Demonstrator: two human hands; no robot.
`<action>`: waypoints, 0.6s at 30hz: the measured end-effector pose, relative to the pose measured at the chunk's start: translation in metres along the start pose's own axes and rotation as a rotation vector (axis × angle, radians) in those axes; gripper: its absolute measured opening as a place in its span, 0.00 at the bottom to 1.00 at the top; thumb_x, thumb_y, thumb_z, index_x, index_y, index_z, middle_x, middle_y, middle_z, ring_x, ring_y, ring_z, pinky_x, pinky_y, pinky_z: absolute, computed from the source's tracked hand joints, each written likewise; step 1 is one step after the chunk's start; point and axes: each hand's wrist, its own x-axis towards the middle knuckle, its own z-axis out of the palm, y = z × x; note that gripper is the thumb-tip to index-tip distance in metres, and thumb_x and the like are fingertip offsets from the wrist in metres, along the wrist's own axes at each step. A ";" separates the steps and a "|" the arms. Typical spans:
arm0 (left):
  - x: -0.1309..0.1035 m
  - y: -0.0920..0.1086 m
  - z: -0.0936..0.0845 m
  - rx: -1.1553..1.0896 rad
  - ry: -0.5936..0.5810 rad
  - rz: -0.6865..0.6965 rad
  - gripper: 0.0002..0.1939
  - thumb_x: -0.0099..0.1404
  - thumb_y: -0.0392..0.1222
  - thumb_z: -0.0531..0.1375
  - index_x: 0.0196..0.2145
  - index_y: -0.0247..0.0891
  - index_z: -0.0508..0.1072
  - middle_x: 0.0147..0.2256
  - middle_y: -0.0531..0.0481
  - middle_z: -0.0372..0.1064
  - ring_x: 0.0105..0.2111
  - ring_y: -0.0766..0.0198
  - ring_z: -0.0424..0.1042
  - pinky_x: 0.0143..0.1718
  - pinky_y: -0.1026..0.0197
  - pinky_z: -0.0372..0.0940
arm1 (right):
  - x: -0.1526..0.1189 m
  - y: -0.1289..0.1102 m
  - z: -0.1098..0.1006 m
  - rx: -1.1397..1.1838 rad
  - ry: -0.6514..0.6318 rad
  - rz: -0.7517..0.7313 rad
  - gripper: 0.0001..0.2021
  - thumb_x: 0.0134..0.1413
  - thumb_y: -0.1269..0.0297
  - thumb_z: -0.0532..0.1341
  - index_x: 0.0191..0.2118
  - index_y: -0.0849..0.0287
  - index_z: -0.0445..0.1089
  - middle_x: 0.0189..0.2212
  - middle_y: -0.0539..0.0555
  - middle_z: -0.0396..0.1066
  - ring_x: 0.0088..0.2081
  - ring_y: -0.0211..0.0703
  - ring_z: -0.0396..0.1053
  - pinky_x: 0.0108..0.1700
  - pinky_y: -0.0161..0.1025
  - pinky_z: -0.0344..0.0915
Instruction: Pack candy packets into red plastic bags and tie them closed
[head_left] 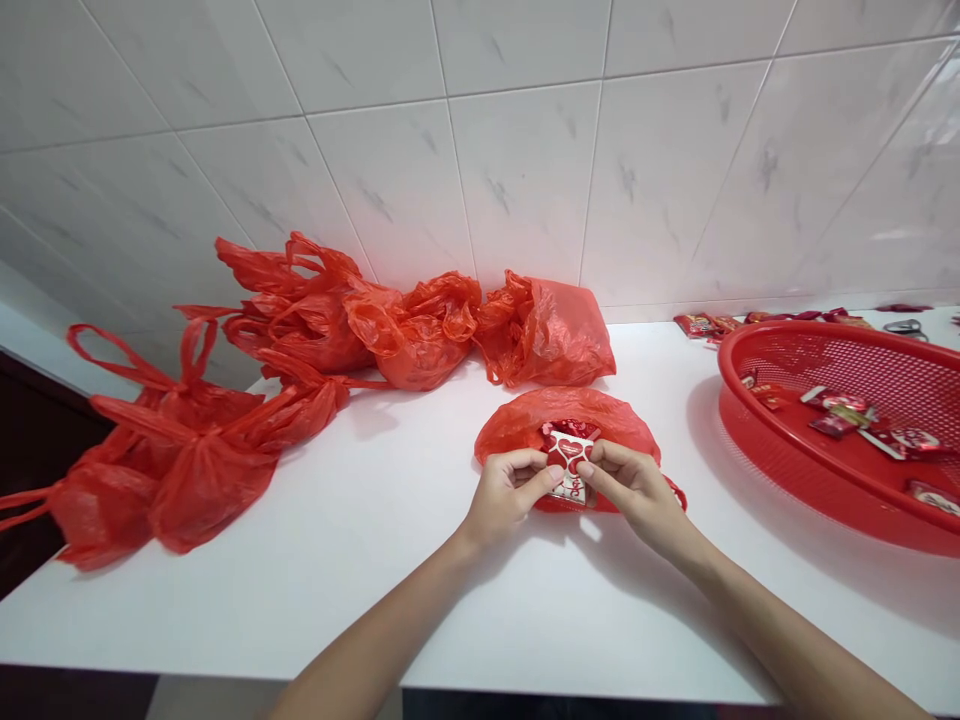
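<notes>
I have a white packet with red hearts between my two hands, over the mouth of a red plastic bag lying on the white tabletop. My left hand pinches the packet's left side, its thumb laid across the front; my right hand grips the opposite side in the same way, so the packet sits directly between my two thumbs. Just behind its top edge, in the bag's mouth, a shiny dark-red wrapper shows. The bag spreads around and beyond my fingers.

To the right of my right hand, apart from it, stands a red mesh basket with a few small wrapped snacks inside. Past the open bag, near the tiled wall, rests a bunched red bag. More red bags lie well off to my left, some with their handle loops standing up.
</notes>
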 end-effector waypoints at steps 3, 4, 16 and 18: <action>-0.001 0.002 0.000 0.012 -0.005 0.004 0.17 0.56 0.53 0.70 0.28 0.34 0.80 0.27 0.47 0.77 0.28 0.62 0.73 0.34 0.60 0.69 | 0.000 -0.001 0.000 0.011 -0.005 0.010 0.21 0.60 0.44 0.63 0.29 0.57 0.66 0.24 0.49 0.69 0.27 0.39 0.65 0.32 0.37 0.63; -0.001 0.002 0.000 0.012 -0.006 0.007 0.17 0.56 0.53 0.70 0.28 0.35 0.80 0.27 0.47 0.77 0.28 0.62 0.73 0.34 0.60 0.68 | 0.000 -0.001 0.000 0.019 -0.009 0.013 0.21 0.60 0.44 0.63 0.29 0.57 0.66 0.24 0.49 0.69 0.27 0.39 0.65 0.32 0.37 0.63; -0.003 0.005 0.002 -0.018 0.036 0.037 0.17 0.57 0.53 0.69 0.27 0.35 0.79 0.27 0.48 0.77 0.28 0.62 0.74 0.34 0.61 0.69 | 0.000 0.001 0.004 0.013 -0.023 0.017 0.21 0.59 0.45 0.64 0.27 0.57 0.66 0.22 0.47 0.64 0.25 0.37 0.62 0.29 0.36 0.62; -0.003 0.006 0.002 -0.027 0.030 0.033 0.17 0.57 0.53 0.70 0.26 0.35 0.79 0.26 0.48 0.77 0.28 0.62 0.74 0.34 0.61 0.70 | 0.000 0.000 0.003 0.032 -0.028 0.026 0.22 0.58 0.43 0.65 0.27 0.57 0.65 0.22 0.47 0.65 0.26 0.38 0.63 0.29 0.36 0.63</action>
